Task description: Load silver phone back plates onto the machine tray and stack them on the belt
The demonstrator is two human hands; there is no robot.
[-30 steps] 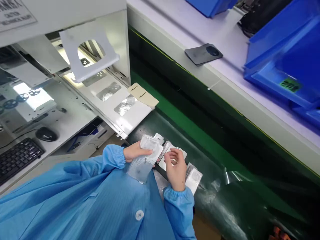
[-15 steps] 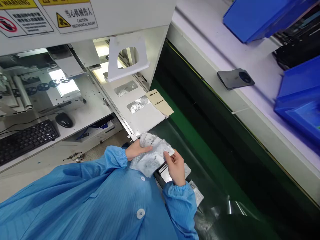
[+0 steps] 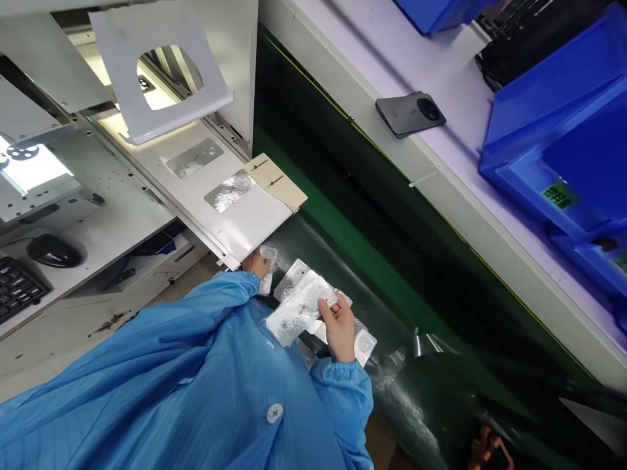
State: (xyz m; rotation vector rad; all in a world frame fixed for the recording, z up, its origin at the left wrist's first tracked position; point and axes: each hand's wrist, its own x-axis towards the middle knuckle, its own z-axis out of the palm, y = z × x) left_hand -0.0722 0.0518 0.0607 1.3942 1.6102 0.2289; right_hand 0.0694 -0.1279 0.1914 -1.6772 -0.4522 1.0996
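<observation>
My right hand pinches several clear, phone-shaped plastic films, fanned out in front of my coat. They are shiny, with rounded corners. My left hand, at the front corner of the white conveyor, closes on another clear plastic film. Its fingers are partly hidden. Two shiny films with rounded corners, a far one and a nearer one, lie flat on the conveyor. More films lie beyond my right hand on the dark green surface.
A white guard with a hole overhangs the conveyor, and a cream plate sticks out at its side. A mouse and a keyboard are on the left. Dark phone back panels and blue bins stand on the right bench.
My left hand has parted from the films in my right hand and moved left to the conveyor corner, holding a film. The view has shifted to the right.
</observation>
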